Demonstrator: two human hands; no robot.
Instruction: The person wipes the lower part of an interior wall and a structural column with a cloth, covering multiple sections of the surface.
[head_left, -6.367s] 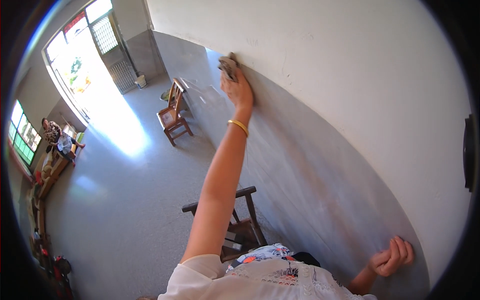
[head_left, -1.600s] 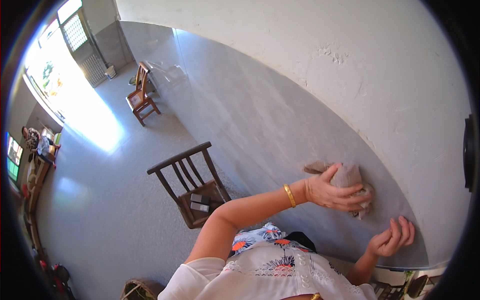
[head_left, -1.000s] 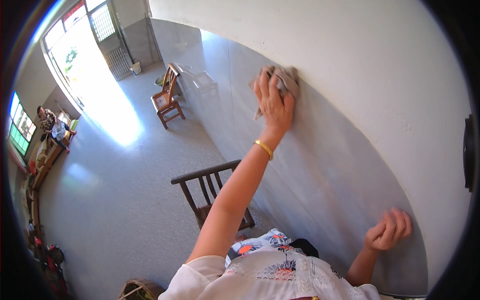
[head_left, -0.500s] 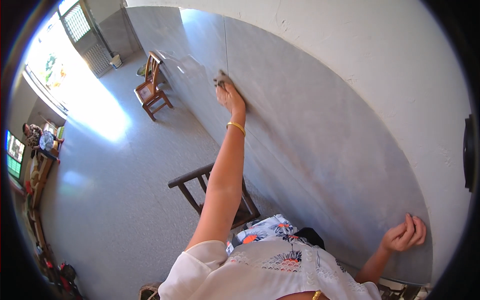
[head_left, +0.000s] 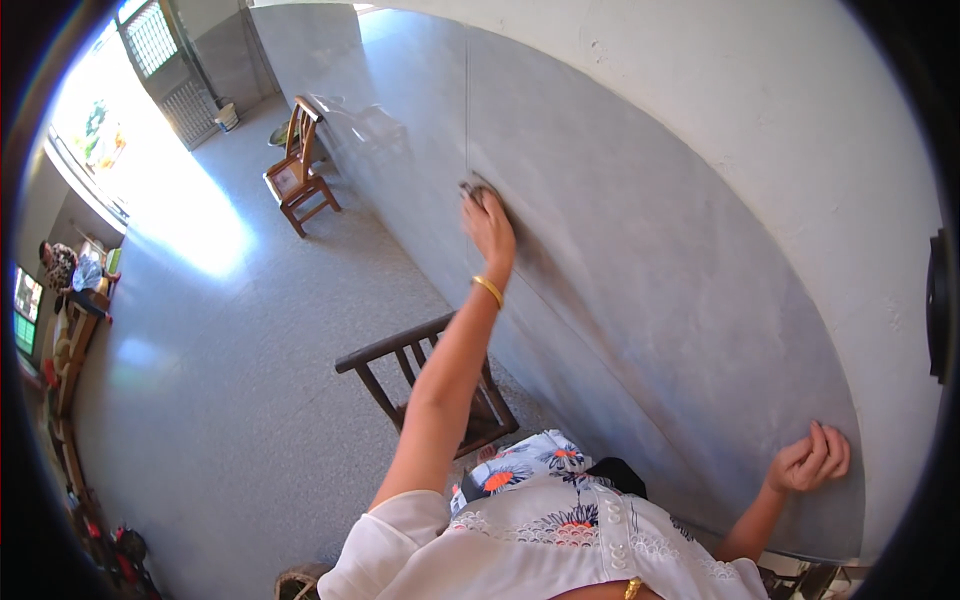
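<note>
My left hand [head_left: 491, 232], with a gold bangle on its wrist, is stretched far out in front of me. Its fingers press a small dark grey-brown rag [head_left: 483, 187] flat on the shiny grey wall tiles [head_left: 650, 230], just right of a vertical tile joint. Part of the rag is covered by the fingers. Down at the right, my right hand [head_left: 810, 460] rests by the tiles' edge with its fingers curled in; nothing shows in it.
A dark wooden chair [head_left: 395, 360] stands beneath my left arm. Farther off, another wooden chair [head_left: 293, 180] stands against the tiled wall. Bright light from a doorway falls on the grey floor [head_left: 230, 400]. A seated person [head_left: 62, 270] is at the far left.
My left hand has slid the rag a little right and nearer to me along the tiles, across the joint. The right hand is nearly where it was.
</note>
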